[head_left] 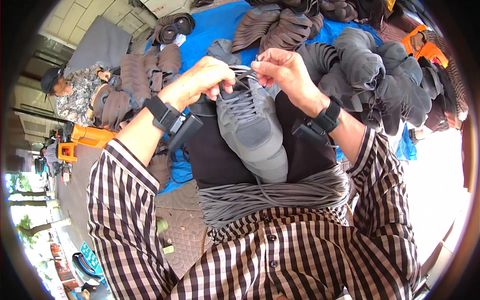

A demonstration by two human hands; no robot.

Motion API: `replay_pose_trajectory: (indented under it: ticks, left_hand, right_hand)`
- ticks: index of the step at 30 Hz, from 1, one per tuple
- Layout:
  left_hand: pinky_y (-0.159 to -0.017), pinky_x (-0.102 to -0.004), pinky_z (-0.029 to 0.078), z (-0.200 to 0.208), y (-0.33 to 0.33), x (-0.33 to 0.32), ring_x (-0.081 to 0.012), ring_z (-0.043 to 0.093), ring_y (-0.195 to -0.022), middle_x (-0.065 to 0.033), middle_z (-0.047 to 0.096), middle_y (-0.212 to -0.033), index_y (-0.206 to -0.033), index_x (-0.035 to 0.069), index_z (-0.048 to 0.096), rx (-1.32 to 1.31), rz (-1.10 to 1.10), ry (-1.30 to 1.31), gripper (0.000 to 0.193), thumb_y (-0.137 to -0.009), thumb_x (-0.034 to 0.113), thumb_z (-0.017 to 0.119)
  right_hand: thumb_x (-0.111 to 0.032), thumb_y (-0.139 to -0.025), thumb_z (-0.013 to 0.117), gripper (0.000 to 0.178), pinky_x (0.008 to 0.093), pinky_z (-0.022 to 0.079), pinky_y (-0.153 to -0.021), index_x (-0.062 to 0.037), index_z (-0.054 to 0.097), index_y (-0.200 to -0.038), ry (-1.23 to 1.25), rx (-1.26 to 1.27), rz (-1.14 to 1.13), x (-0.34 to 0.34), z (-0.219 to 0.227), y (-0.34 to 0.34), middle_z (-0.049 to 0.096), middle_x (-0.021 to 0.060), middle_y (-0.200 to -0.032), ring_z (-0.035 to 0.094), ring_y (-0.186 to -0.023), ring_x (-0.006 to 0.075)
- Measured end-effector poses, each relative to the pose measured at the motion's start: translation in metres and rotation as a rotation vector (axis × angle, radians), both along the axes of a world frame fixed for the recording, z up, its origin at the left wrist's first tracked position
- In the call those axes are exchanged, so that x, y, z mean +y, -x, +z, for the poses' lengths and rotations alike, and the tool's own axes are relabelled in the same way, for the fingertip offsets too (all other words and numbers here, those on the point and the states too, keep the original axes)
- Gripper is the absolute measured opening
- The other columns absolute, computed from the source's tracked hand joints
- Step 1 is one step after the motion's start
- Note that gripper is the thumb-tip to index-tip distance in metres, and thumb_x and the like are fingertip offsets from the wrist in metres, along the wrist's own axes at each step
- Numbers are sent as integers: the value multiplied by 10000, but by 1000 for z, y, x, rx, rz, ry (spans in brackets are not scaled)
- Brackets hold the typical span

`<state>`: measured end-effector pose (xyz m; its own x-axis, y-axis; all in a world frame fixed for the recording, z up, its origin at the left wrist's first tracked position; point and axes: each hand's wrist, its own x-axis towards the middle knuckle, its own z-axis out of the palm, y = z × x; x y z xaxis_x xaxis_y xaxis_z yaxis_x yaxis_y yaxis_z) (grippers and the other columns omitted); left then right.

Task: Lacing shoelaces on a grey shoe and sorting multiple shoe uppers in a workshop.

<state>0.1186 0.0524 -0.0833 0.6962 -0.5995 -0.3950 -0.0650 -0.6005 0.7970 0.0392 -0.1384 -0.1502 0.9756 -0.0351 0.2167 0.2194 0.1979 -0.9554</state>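
Observation:
A grey lace-up shoe (257, 132) rests on my lap with its toe toward me. Grey laces (243, 106) criss-cross over its tongue. At the ankle end, my left hand (202, 82) is closed, its fingers pinching the shoelace beside the opening. My right hand (287, 75) pinches a lace too, thumb and forefinger together, just above the collar on the right. A stretch of lace runs between the two hands. Across my lap, nearer my body, lies a thick bundle of loose grey laces (275, 197).
A blue tarp (210, 30) spreads ahead, bearing stacked brown shoe uppers (135, 77) at left and piled grey shoes (360, 65) at right. A person in camouflage (80, 102) sits at left near an orange stool (92, 136). Another person's patterned sleeve (452, 70) shows at far right.

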Motion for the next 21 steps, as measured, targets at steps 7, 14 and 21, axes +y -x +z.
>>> replay_pose_trajectory:
  ticks: [7,14,21]
  left_hand:
    - [-605,-247,484,-30,22,16,-64,483,-549,-38,647,-765,-868,34,665,272,160,400,160,-815,182,636]
    - [-539,-177,337,-38,32,16,-24,406,-594,43,522,-742,-852,42,597,241,114,462,54,-822,81,621]
    - [-527,-232,422,-35,16,20,-70,480,-568,-13,554,-725,-878,-6,597,119,90,386,131,-774,56,646]
  right_hand:
    - [-25,-759,634,128,394,487,-603,-59,597,-876,761,-691,-121,29,-13,42,571,118,-782,595,-703,333]
    - [-75,-679,636,162,394,510,-615,-45,570,-824,1108,-949,-130,50,-18,29,535,97,-742,612,-696,286]
    - [-22,-750,621,163,378,507,-654,-61,625,-908,726,-378,-8,25,2,10,651,134,-806,648,-749,306]
